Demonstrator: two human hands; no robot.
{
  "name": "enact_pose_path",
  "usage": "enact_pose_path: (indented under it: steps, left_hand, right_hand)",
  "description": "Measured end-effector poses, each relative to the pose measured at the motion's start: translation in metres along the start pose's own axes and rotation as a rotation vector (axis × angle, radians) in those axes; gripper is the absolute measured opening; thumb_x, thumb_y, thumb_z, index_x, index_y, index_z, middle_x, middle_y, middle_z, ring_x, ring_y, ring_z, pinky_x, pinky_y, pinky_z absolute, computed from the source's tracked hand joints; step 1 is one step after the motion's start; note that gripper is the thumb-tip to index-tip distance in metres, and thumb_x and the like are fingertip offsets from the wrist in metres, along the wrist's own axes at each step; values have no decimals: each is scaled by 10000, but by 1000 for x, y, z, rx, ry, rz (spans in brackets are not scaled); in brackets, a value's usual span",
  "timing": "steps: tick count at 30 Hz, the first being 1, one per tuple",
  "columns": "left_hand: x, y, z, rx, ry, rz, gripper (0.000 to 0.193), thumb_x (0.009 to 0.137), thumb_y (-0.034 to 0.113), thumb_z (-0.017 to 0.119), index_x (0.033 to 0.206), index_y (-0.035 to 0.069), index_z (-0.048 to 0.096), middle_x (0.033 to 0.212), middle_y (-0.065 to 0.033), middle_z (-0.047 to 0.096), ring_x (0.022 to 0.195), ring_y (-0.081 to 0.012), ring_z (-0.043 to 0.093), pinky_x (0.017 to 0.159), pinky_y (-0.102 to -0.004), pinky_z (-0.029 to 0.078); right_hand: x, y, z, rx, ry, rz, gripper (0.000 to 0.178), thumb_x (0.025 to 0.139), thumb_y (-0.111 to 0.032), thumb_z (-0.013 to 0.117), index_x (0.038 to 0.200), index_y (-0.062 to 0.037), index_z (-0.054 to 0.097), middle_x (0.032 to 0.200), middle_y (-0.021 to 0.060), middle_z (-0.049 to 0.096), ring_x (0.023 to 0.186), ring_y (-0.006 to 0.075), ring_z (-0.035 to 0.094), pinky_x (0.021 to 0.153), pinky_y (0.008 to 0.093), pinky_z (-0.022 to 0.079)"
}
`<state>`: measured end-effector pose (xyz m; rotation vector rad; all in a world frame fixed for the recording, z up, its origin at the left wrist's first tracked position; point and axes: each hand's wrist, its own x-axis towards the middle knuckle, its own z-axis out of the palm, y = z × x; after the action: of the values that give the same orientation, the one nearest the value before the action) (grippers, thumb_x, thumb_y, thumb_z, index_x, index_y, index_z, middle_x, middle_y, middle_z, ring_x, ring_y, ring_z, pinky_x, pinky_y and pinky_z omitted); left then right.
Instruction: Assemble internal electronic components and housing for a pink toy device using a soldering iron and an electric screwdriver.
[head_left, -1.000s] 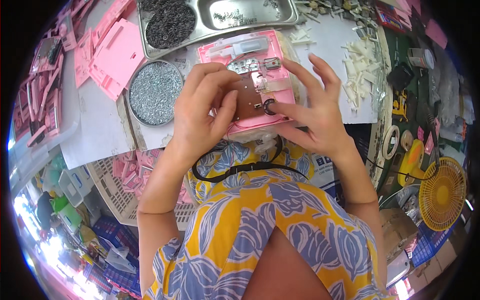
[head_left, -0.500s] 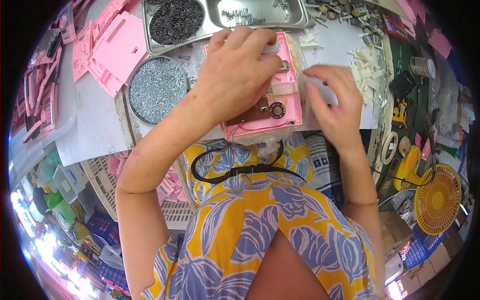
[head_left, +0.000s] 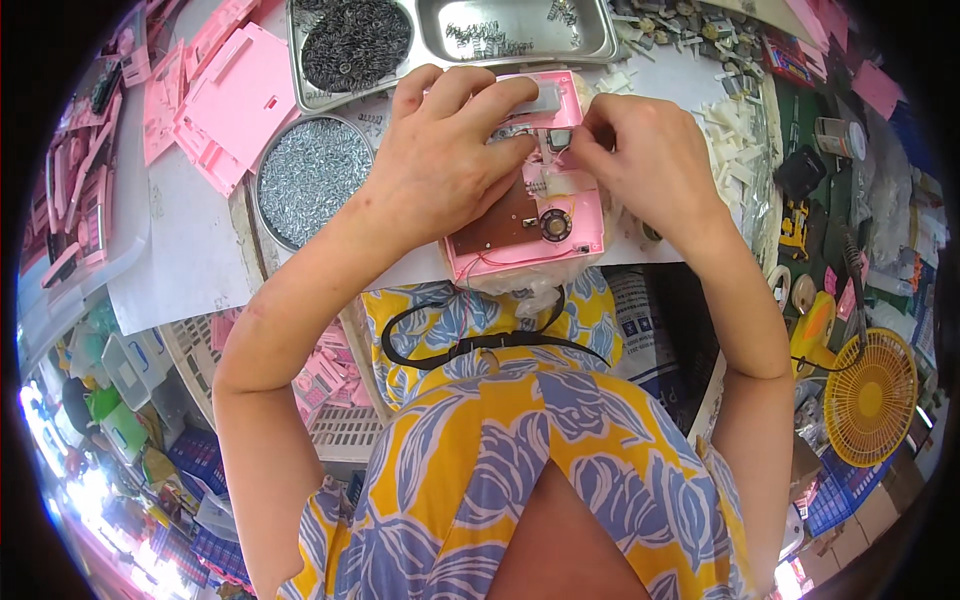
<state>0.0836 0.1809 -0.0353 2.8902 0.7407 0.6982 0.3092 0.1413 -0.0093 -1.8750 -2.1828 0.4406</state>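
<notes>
A pink plastic housing (head_left: 589, 228) lies on a plastic-wrapped pad at the table's front edge. Inside it are a brown board (head_left: 482, 232), a small round black part like a speaker (head_left: 556, 225), thin red wires and a small metal part like a motor (head_left: 559, 138). My left hand (head_left: 440, 150) lies over the housing's left side, fingers curled, gripping it; its palm hides much of the interior. At the right edge, my right hand (head_left: 645, 150) pinches its thumb and index finger together beside the metal part. Whatever sits between those fingertips is too small to make out.
To the left stands a round tin of small silvery screws (head_left: 315, 180). Behind is a metal tray (head_left: 425, 85) with dark springs. Pink panels (head_left: 235, 100) pile up at far left. White plastic pieces (head_left: 735, 140) lie on the right, with a yellow fan (head_left: 870, 398) beyond.
My right hand has moved left onto the housing's edge, its open fingers closing into a pinch. My left hand has shifted slightly, uncovering more of the housing's inside.
</notes>
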Motion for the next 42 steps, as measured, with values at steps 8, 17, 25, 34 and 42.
enact_pose_path:
  steps: [8,17,25,34,42]
  left_hand:
    - [-3,2,3,8,5,-2,222,783,203,766,1004,192,750,1321,-13,596,1178,-267,528,1015,-472,363]
    - [-3,2,6,-47,22,137,379,772,246,753,1136,151,698,1316,-6,586,1207,-234,528,1079,-483,340]
    - [4,-13,-5,-33,-134,364,502,748,326,750,1211,138,697,1365,12,587,1357,-196,479,1175,-540,266]
    - [-2,-25,-14,-66,-254,279,546,754,343,762,1254,150,657,1286,10,614,1348,-198,485,1197,-602,221]
    - [-12,-28,-12,-90,-251,266,618,746,310,772,1340,214,634,1390,17,593,1372,-224,476,1195,-592,205]
  right_hand:
    - [-7,-7,3,-28,30,-3,244,871,-237,637,836,-7,710,799,208,707,747,382,689,688,468,553]
    - [-5,27,4,742,-191,327,260,885,-252,767,871,5,729,646,11,652,544,70,550,520,251,446]
    - [-9,8,6,326,-10,163,282,852,-277,734,834,4,733,707,157,703,646,307,697,632,398,547]
    - [-13,10,-4,430,-47,201,236,863,-206,728,888,29,730,723,140,718,640,208,702,638,319,553]
    - [-11,13,2,585,-91,269,214,852,-186,741,889,25,743,728,119,709,657,201,680,643,313,535]
